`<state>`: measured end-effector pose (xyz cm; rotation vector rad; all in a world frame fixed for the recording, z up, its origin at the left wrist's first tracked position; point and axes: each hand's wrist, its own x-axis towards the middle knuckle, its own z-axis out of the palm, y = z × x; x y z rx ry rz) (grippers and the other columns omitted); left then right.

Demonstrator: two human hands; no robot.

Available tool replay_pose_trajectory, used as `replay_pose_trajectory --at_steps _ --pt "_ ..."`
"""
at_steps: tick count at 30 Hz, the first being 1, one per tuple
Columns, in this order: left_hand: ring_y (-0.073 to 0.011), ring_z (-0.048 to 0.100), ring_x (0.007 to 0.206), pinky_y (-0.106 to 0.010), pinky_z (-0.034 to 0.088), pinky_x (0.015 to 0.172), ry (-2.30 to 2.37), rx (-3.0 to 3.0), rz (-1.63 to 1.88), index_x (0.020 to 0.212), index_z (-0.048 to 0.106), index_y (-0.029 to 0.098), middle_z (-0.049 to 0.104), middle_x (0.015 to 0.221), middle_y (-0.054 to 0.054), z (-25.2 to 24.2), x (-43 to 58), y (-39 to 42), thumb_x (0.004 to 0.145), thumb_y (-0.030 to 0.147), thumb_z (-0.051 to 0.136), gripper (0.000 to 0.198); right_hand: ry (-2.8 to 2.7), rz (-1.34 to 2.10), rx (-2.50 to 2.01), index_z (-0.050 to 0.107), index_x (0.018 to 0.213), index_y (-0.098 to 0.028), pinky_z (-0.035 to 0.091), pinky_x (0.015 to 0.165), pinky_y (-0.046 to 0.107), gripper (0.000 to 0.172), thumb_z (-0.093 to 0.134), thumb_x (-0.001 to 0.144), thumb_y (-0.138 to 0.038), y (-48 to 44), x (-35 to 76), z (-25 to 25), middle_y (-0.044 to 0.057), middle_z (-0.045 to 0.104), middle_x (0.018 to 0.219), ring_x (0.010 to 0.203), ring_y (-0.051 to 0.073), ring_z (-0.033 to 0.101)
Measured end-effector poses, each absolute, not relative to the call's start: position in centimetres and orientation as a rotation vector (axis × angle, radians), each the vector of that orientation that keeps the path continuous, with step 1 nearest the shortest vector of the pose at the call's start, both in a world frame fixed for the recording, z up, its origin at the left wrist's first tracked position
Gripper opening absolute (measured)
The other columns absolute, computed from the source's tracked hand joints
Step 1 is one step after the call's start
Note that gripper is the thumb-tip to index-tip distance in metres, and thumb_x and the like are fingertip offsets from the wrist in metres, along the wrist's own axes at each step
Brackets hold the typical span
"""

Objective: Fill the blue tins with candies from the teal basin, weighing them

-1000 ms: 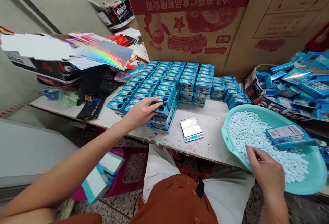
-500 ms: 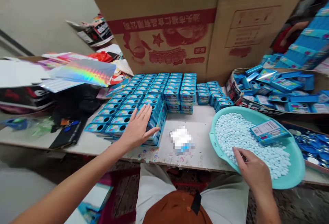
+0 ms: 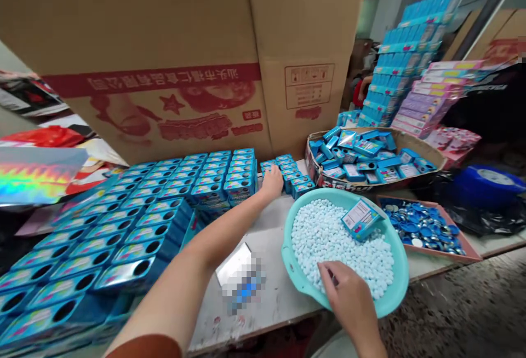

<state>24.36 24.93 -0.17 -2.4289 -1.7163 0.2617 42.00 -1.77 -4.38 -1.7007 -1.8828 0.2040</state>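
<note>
A corrugated cardboard carton [image 3: 143, 29] with red print stood at the back of the white work surface [image 3: 267, 306], and a tall stack of blue packaging [image 3: 411, 57] rose beyond it. Blue rectangular tins [image 3: 135, 226] with round black openings covered the surface in tight rows, the nearest cut off by the lower frame edge. A cardboard tray [image 3: 329, 180] held loose tins. A shallow pink tray [image 3: 423, 226] held metallic blue lids. A round teal plastic basin [image 3: 296, 276] held a heap of small, smooth, pale blue mints [image 3: 332, 243], with a labelled blue box [image 3: 361, 218] lying tilted on top.

The left hand [image 3: 271, 183] lay at the tin rows, its fingers [image 3: 271, 174] extended and resting on the tins, not clamped. The right hand [image 3: 349, 298] was over the basin, its fingers [image 3: 326, 276] curled into the mints; whether they pinched any could not be determined. A flat object [image 3: 240, 278] on the surface was pixelated and could not be identified.
</note>
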Motion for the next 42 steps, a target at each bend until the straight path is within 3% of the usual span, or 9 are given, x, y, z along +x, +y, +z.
replay_pose_trajectory --at_steps 4,7,10,18,24,29,35,42 --pt "-0.0448 0.020 0.143 -0.060 0.021 0.112 -1.949 -2.309 0.361 0.147 0.028 0.005 0.030 0.150 -0.031 -1.2 25.2 31.5 0.061 0.028 0.075 0.101 -1.814 0.056 -1.699 0.067 0.075 -0.022 0.039 0.064 0.024 0.041 0.037 0.100 -0.036 -1.4 41.7 -5.7 0.003 0.065 0.068 0.066 0.015 0.063" --pt "-0.0451 0.023 0.142 -0.063 0.024 0.110 -2.054 -2.304 0.413 0.151 0.020 0.014 0.029 0.152 -0.026 -1.6 24.5 34.6 0.046 0.028 0.083 0.124 -1.773 -0.078 -1.709 0.064 0.070 -0.023 0.036 0.060 0.024 0.044 0.035 0.100 -0.037 -1.1 41.5 -7.2 0.002 0.062 0.062 0.061 0.015 0.061" --pt "-0.0431 0.026 0.141 -0.063 0.023 0.110 -2.093 -2.328 0.427 0.151 0.017 0.020 0.028 0.153 -0.023 -2.4 24.0 36.2 0.039 0.028 0.085 0.132 -1.753 -0.136 -1.727 0.063 0.068 -0.023 0.034 0.058 0.025 0.045 0.035 0.100 -0.038 -0.9 41.4 -8.0 0.002 0.060 0.059 0.058 0.015 0.060" --pt "-0.0432 0.030 0.135 -0.054 0.034 0.104 -2.075 -2.314 0.346 0.149 0.020 0.017 0.033 0.146 -0.023 -4.7 24.9 34.1 0.039 0.018 0.078 0.124 -1.860 0.030 -1.731 0.065 0.074 -0.024 0.035 0.060 0.024 0.032 0.044 0.097 -0.035 -1.0 42.3 -6.8 0.001 0.065 0.067 0.063 0.014 0.063" --pt "-0.0402 0.026 0.139 -0.052 0.026 0.111 -2.012 -2.429 0.292 0.149 0.017 0.021 0.028 0.153 -0.018 -3.7 23.6 33.5 0.040 0.029 0.079 0.125 -1.832 0.018 -1.751 0.063 0.071 -0.023 0.034 0.061 0.025 0.038 0.041 0.098 -0.039 -1.1 41.9 -7.1 0.001 0.064 0.065 0.063 0.014 0.062" --pt "-0.0434 0.021 0.142 -0.060 0.017 0.114 -2.031 -2.494 0.364 0.149 0.020 0.028 0.024 0.157 -0.015 -2.8 22.8 35.3 0.034 0.034 0.082 0.132 -1.736 -0.094 -1.735 0.059 0.064 -0.022 0.031 0.058 0.025 0.049 0.033 0.099 -0.045 -0.7 41.4 -8.5 0.002 0.060 0.059 0.057 0.014 0.057" --pt "-0.0517 0.013 0.141 -0.074 0.030 0.098 -2.171 -2.441 0.454 0.151 0.014 0.031 0.020 0.157 -0.017 -3.4 23.6 37.2 0.030 0.028 0.081 0.138 -1.714 -0.055 -1.766 0.060 0.067 -0.023 0.031 0.059 0.025 0.048 0.033 0.099 -0.045 -0.6 41.4 -8.8 0.001 0.060 0.060 0.058 0.014 0.057" --pt "-0.0513 0.016 0.139 -0.073 0.033 0.097 -2.139 -2.412 0.404 0.151 0.017 0.023 0.033 0.147 -0.023 -2.8 24.5 35.2 0.031 0.022 0.078 0.134 -1.719 -0.031 -1.769 0.062 0.068 -0.022 0.032 0.062 0.025 0.043 0.037 0.099 -0.039 -0.9 41.2 -7.3 0.002 0.063 0.064 0.063 0.014 0.060"
